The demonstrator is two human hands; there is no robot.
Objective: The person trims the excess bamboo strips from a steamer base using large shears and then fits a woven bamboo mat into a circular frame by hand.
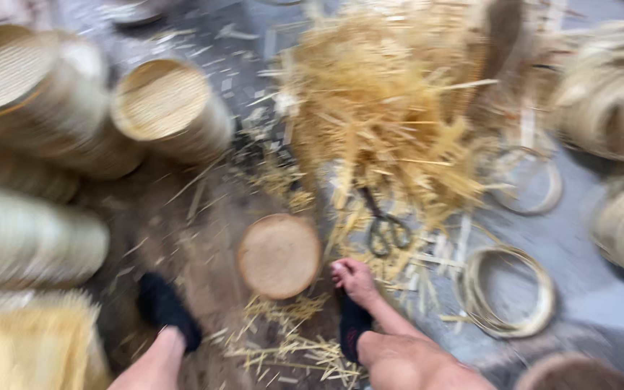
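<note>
Neither of my hands is in view. My two legs reach into the frame from the bottom edge. My right foot [355,280] rests in a black slipper on the floor beside a round wooden block [279,254]. My left foot [160,309], in a black slipper, stands further left. Dark scissors [386,230] lie on the floor just beyond my right foot, at the edge of a big heap of thin bamboo splints [384,108]. The picture is blurred by motion.
Stacks of round woven bamboo trays [164,105] lie on their sides at the left. Bamboo hoops [507,290] [532,180] lie on the grey floor at the right. Coils of bamboo strip [608,87] sit at the far right. Splinters litter the floor.
</note>
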